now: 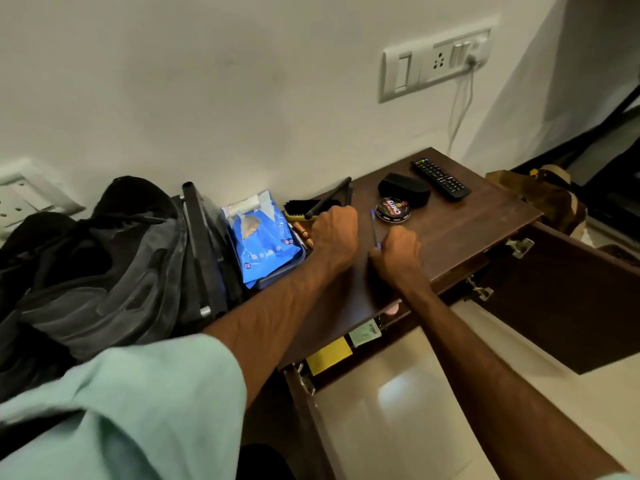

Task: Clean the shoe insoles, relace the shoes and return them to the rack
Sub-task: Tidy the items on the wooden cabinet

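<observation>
While the right hand [396,251] pinches a blue pen [374,228] near the "Cherry" tin [393,209], the left hand [334,235] curls, grip unclear.

- You face a plain white wall [207,81]; a switch panel [436,62] sits upper right, a white cable [460,109] hanging from it
- At far left, a second socket plate [24,199]
- A dark wooden cabinet [467,220] stands against that wall; its right door [554,306] hangs open
- Below you, glossy pale floor tiles [398,410] catch a patch of light
</observation>
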